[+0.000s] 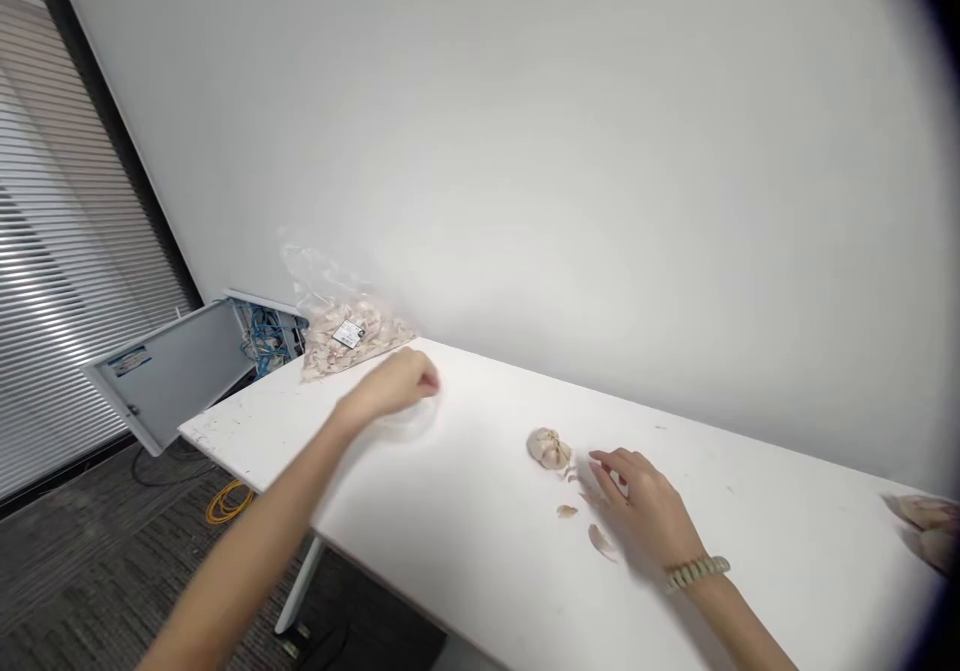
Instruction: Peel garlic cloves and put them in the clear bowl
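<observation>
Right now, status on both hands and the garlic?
Left hand loosely closed, over the table near the bag. Right hand open, flat beside the garlic, among peel scraps. Nothing between.

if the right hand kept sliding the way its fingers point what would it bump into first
Most likely the garlic bulb. The right hand lies on the white table, fingers pointing up-left toward the bulb, with only small skin scraps near the fingertips. Depth is hard to judge, so it might pass just beside it.
</observation>
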Tool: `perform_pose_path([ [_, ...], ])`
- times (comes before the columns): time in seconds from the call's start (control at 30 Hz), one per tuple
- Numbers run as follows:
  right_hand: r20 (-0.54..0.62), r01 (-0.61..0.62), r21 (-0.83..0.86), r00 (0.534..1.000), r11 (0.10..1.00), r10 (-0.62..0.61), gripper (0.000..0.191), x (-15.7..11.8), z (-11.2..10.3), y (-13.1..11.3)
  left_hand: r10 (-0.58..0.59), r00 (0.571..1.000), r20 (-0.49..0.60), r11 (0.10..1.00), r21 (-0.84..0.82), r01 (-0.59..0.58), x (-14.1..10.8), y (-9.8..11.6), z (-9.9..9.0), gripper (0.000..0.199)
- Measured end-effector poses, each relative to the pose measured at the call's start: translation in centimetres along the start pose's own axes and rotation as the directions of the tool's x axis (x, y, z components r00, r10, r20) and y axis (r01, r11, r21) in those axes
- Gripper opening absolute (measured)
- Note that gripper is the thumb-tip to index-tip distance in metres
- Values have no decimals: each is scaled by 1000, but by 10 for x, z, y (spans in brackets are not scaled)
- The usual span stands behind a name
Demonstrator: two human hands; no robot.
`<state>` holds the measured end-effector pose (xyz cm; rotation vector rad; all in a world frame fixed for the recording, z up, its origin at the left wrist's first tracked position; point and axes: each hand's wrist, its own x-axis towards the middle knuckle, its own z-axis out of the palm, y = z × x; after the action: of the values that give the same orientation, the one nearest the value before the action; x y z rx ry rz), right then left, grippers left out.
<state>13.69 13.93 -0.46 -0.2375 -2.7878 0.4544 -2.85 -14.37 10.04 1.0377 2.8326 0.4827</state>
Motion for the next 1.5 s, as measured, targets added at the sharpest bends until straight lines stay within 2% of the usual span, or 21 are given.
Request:
perform_pose_path([
  [0.07, -16, 16, -5, 1000, 1000, -16, 30, -1, -1, -2, -137, 979, 149, 987, 102, 123, 4, -29, -9, 6],
  [0.13, -30, 26, -12, 999, 1000, -26, 31, -2, -2, -3, -246, 916, 318, 965, 171, 199, 12, -46, -4, 15],
  [0.23, -45, 35, -22, 998, 999, -36, 30, -2, -2, -3, -326, 803, 499, 944, 217, 249, 22, -55, 11, 24],
  [0.3, -59, 39, -30, 997, 999, -41, 29, -3, -2, -1, -326, 775, 542, 945, 207, 252, 24, -56, 18, 23],
  [0.37, -72, 42, -39, 996, 998, -44, 29, -3, -3, 0, -289, 786, 546, 957, 157, 242, 22, -56, 20, 17],
  [0.47, -96, 41, -43, 994, 998, -45, 28, -3, -4, 1, -206, 836, 509, 975, 33, 220, 19, -59, 15, 8],
  [0.63, -104, 53, -40, 993, 998, -57, 28, -4, -7, -1, -55, 911, 409, 940, -286, 185, 12, -61, 2, 15],
  [0.77, -91, 44, -37, 995, 998, -47, 28, -6, -8, -1, 84, 958, 276, 811, -577, 95, -1, -54, -7, 35],
  [0.9, -72, 42, -42, 996, 998, -45, 27, -6, -7, -2, 160, 966, 206, 549, -832, 86, -13, -45, -13, 37],
  [0.93, -67, 41, -43, 997, 998, -44, 27, -6, -7, -3, 165, 966, 200, 507, -857, 91, -14, -44, -13, 36],
  [1.03, -65, 36, -40, 997, 999, -38, 27, -5, -6, -2, 156, 970, 185, 478, -874, 89, -15, -43, -14, 34],
  [1.2, -79, 51, 8, 996, 999, -50, 28, -5, -3, -1, 88, 991, 102, 530, -847, 40, -18, -53, -11, 37],
  [1.3, -140, 63, 161, 989, 985, -41, 29, -5, -7, -10, 115, 993, 10, 552, -832, -55, -25, -39, -5, 36],
  [1.37, -147, 55, 406, 989, 912, 6, 32, -7, -12, -24, 165, 983, -75, 539, -828, -154, -27, -12, 6, 34],
  [1.4, -109, 34, 561, 993, 827, 33, 34, -8, -15, -31, 197, 973, -123, 523, -826, -210, -26, 7, 14, 33],
  [1.43, -37, -6, 714, 998, 700, 46, 37, -10, -19, -38, 244, 954, -173, 498, -822, -276, -24, 27, 24, 31],
  [1.5, 106, -90, 917, 994, 389, -21, 44, -13, -24, -49, 318, 913, -256, 447, -809, -382, -17, 69, 47, 28],
])
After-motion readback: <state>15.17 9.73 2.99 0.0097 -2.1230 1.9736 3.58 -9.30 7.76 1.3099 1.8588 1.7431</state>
